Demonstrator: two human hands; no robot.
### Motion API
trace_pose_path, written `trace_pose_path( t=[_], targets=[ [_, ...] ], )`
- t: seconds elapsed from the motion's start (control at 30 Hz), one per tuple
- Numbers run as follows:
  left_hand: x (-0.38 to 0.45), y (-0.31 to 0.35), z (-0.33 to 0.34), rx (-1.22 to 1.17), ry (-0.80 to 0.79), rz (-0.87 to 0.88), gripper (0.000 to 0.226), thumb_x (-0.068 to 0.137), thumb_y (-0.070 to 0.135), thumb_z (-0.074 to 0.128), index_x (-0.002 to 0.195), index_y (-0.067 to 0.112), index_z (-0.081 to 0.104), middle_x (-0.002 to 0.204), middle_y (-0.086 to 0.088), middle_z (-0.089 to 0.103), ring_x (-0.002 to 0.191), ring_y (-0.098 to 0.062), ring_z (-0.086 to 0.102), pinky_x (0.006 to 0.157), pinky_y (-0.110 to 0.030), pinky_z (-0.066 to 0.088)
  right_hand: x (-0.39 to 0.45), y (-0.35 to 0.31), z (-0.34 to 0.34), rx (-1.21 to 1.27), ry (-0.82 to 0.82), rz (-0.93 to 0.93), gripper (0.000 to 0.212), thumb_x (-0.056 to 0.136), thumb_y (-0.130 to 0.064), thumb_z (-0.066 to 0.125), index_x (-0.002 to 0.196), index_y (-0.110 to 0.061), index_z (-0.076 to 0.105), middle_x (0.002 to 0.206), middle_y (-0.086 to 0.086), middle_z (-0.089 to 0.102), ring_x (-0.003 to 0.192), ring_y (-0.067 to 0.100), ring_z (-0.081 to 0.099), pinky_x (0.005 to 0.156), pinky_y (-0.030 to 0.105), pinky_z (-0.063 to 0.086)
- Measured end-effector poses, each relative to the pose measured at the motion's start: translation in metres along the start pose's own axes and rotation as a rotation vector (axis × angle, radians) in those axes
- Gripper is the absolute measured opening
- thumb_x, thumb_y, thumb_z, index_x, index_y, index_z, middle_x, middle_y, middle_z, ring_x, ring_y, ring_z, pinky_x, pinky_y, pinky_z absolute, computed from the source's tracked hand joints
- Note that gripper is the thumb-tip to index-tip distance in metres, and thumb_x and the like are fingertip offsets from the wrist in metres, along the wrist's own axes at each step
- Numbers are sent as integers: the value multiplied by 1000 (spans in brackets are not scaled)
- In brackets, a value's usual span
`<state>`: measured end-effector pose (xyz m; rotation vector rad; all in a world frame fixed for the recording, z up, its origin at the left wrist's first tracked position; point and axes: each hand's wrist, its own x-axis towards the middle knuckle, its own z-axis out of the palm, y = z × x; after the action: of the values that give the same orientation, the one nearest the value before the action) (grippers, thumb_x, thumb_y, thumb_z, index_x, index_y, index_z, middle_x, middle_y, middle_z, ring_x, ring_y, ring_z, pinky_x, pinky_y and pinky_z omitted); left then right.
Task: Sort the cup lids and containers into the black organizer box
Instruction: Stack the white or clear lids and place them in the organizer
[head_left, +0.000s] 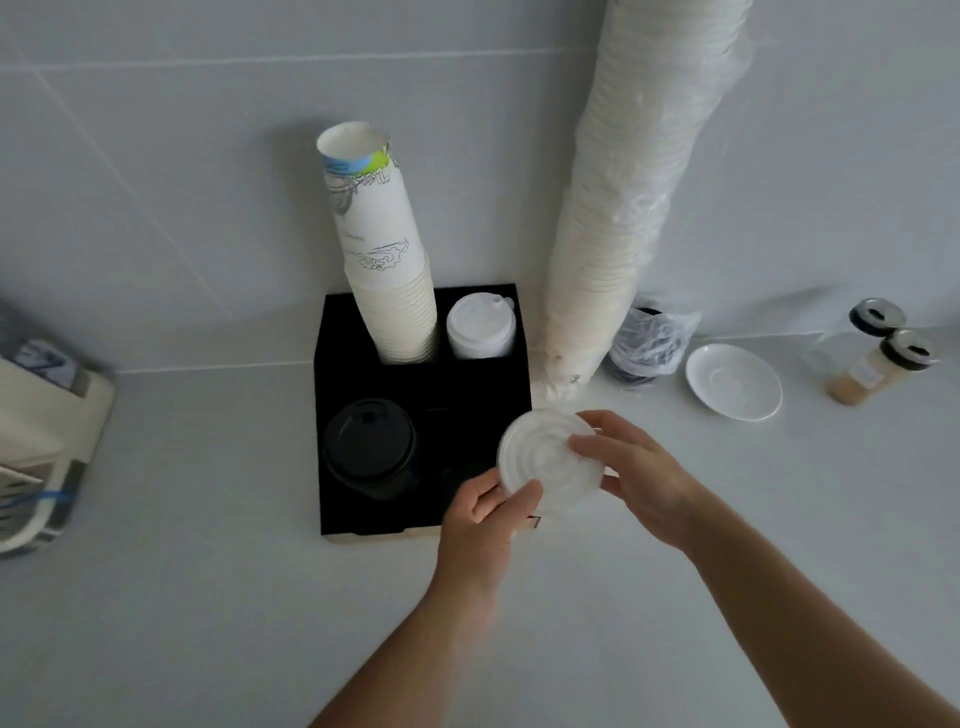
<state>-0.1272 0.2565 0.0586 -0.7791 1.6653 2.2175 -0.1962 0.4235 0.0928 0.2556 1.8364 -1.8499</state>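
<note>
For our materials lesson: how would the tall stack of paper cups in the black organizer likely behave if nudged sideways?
The paper cup stack rises far above the organizer and already leans, so it would probably tip or sway. Thin paper cups look light, so a small push might move it.

Bystanders on the pale desk (208, 597)
A white saucer (733, 381) sits near two dark-capped shakers (883, 353); a crumpled plastic bag (652, 340), perhaps holding stirrers, lies just beside it.

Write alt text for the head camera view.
Both hands, left hand and right hand, hold a white round lid over the black organizer box, which contains paper cups, white lids and black lids.
</note>
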Motion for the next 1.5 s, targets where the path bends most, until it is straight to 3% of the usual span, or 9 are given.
trace_pose_path(
  t=[0.17,0.33,0.5,0.67,0.9,1.1,1.27,1.37,1.5],
  targets=[
    [-6,-4,-24,-56,68,-14,79,59,49,79,130,24,53,123,2,64,113,-9,59,98,-31,43,15,-3,37,-151,-60,34,36,78,-29,68,113,-18,67,114,10,72,111,30,65,103,45,49],
    [0,-2,-34,-130,78,-62,70,78,39,72,141,36,41,131,4,59,117,-8,53,101,-30,38,37,-14,69,-282,-97,46,38,67,-31,66,104,-25,72,113,10,72,111,30,65,102,47,48],
    [9,0,-32,-339,108,-134,61,87,26,67,141,27,41,115,8,59,114,-12,50,112,-34,35,60,-21,86,-398,-126,79,33,74,-27,62,106,-25,70,114,11,70,112,31,63,100,44,48],
    [16,-4,-33,-308,132,-168,65,86,30,67,144,27,39,129,3,54,117,-11,48,112,-33,33,71,-19,88,-446,-145,147,39,69,-26,62,107,-26,69,118,12,68,115,33,61,106,48,45],
    [26,9,-29,-180,74,-234,72,89,35,62,150,24,26,152,1,37,140,-15,33,117,-35,25,76,-7,86,-594,-77,127,46,91,-10,56,136,-16,57,136,6,59,122,23,56,104,32,43],
    [36,5,-25,-99,129,-228,65,86,36,62,145,23,37,142,2,49,127,-13,44,107,-32,30,72,-6,80,-542,16,71,28,91,-11,54,115,-9,69,117,16,68,104,29,64,95,40,49],
    [41,5,-19,-10,192,-199,53,90,27,59,140,21,41,127,5,53,111,-13,48,91,-28,35,62,3,55,-315,142,23,28,91,-14,59,115,-19,72,116,4,72,113,24,65,107,42,48],
    [47,5,-16,68,229,-163,48,90,22,57,137,19,46,125,1,58,106,-14,55,76,-21,41,48,10,46,-261,247,-15,22,91,-10,59,100,-21,75,101,0,75,101,21,69,99,37,53],
    [54,7,-12,136,265,-143,47,91,25,54,137,20,45,129,0,57,104,-16,55,77,-24,42,37,27,39,-337,343,-10,25,90,-15,62,112,-18,73,91,-6,72,95,24,70,89,37,54]
  ],
)
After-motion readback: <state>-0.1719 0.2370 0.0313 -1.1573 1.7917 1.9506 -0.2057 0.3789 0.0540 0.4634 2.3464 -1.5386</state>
